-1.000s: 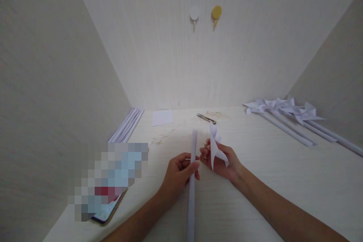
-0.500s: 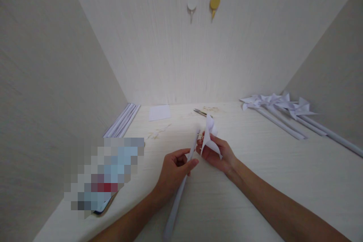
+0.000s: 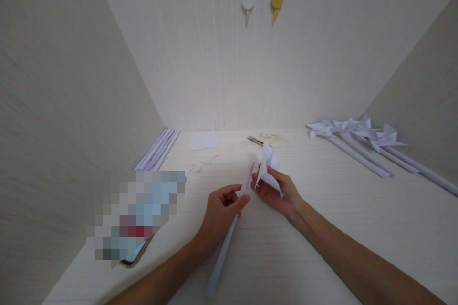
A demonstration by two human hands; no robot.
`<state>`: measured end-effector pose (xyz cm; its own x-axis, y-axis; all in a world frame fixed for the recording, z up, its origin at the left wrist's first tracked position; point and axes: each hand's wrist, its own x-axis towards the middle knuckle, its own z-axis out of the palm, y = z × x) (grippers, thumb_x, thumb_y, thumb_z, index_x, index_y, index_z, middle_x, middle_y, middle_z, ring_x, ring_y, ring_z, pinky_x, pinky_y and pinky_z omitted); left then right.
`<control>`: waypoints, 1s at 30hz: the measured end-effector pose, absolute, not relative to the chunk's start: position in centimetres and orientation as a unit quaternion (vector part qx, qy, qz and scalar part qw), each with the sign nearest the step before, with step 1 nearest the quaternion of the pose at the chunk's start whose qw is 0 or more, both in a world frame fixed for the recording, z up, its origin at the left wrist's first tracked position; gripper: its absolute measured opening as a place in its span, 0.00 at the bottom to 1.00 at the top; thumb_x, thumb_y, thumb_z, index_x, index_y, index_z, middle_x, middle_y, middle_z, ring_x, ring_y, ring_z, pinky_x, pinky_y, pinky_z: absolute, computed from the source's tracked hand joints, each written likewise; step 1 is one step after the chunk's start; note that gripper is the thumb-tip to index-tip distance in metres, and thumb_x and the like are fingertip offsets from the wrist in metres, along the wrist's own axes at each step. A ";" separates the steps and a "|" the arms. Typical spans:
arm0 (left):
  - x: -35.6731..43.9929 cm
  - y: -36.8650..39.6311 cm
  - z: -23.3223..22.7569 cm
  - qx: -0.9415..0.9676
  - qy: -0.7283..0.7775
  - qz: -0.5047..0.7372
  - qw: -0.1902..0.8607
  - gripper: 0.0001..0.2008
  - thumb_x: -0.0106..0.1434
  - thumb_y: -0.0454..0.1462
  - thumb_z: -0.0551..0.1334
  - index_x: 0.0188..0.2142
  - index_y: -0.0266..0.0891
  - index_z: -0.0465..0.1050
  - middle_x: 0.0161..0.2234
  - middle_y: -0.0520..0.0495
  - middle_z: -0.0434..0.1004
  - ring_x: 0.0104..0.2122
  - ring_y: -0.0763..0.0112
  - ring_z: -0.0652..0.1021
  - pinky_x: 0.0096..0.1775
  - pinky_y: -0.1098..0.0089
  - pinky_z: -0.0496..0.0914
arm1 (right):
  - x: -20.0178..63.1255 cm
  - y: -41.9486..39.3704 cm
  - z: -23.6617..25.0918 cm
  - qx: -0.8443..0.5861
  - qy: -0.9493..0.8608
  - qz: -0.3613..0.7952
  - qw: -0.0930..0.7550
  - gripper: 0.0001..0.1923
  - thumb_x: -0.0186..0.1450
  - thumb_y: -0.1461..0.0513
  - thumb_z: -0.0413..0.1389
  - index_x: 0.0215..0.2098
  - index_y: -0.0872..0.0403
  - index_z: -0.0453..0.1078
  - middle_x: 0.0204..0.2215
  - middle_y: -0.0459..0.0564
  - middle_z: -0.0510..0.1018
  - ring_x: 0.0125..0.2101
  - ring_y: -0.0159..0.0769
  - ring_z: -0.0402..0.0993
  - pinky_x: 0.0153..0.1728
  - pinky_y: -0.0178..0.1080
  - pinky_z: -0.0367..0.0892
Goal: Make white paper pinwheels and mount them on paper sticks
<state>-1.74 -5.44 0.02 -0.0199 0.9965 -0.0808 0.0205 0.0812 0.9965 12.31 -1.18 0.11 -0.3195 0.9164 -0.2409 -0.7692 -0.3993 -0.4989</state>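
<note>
My left hand [image 3: 222, 212] is closed around a white rolled paper tube [image 3: 224, 253], thumb on top. The tube slants up and away, with its upper end near the pinwheel. My right hand [image 3: 281, 196] pinches a white paper pinwheel head [image 3: 265, 175] just right of that end. A thin wooden stick [image 3: 255, 167] juts from the pinwheel's left side towards the top of the tube. Whether its tip touches the tube I cannot tell. The pinwheel's folded blades hide part of the right fingers.
Finished paper pinwheels [image 3: 347, 128] lie at the back right. Several paper tubes [image 3: 157, 150] are stacked at the left, behind a blurred phone [image 3: 139, 221]. Farther back are a paper square [image 3: 203, 140], snips [image 3: 255, 140], and two groups of thin sticks [image 3: 200, 167]. Two hooks [image 3: 277, 0] hang on the wall.
The view has shifted slightly, so everything sits a little farther right. Both hands keep the same grip, and the tube and pinwheel stay about as close together as before.
</note>
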 end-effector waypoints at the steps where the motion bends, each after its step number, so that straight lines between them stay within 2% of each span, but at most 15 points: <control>1: -1.7 -5.5 0.0 0.483 0.529 0.476 0.511 0.18 0.44 0.40 0.64 0.34 0.30 0.72 0.12 0.59 0.60 0.13 0.81 0.62 0.18 0.75 0.56 | 12.3 -1.2 0.0 -0.254 -0.150 0.796 0.529 0.03 0.49 0.68 0.59 0.24 0.57 0.69 0.19 0.46 0.75 0.22 0.28 0.71 0.26 0.31 0.68; 12: -1.9 -5.7 0.3 0.516 0.529 0.449 0.502 0.15 0.45 0.41 0.63 0.32 0.33 0.75 0.13 0.58 0.57 0.15 0.81 0.59 0.19 0.75 0.53 | 12.1 -0.9 -0.6 -0.280 -0.189 0.775 0.535 0.08 0.47 0.66 0.62 0.25 0.56 0.68 0.21 0.43 0.76 0.22 0.26 0.70 0.24 0.30 0.66; 18: -1.9 -5.9 0.3 0.540 0.525 0.436 0.492 0.11 0.46 0.42 0.63 0.23 0.34 0.74 0.12 0.58 0.55 0.15 0.81 0.57 0.19 0.75 0.50 | 11.6 -1.3 0.3 -0.299 -0.211 0.747 0.555 0.09 0.42 0.65 0.64 0.22 0.55 0.69 0.18 0.41 0.75 0.20 0.25 0.68 0.23 0.28 0.63; 23: -1.7 -5.8 0.4 0.504 0.543 0.453 0.497 0.15 0.43 0.40 0.64 0.29 0.31 0.74 0.12 0.58 0.56 0.15 0.81 0.58 0.19 0.75 0.52 | 11.4 -1.5 0.6 -0.296 -0.236 0.745 0.550 0.11 0.41 0.63 0.64 0.23 0.56 0.70 0.20 0.42 0.75 0.21 0.26 0.69 0.25 0.29 0.64; 30: -1.8 -5.7 -0.1 0.512 0.539 0.450 0.494 0.12 0.43 0.40 0.64 0.24 0.32 0.75 0.12 0.58 0.57 0.15 0.81 0.58 0.20 0.75 0.53 | 11.6 -1.6 0.8 -0.305 -0.239 0.748 0.539 0.11 0.40 0.63 0.65 0.20 0.56 0.70 0.19 0.44 0.76 0.21 0.28 0.70 0.27 0.32 0.66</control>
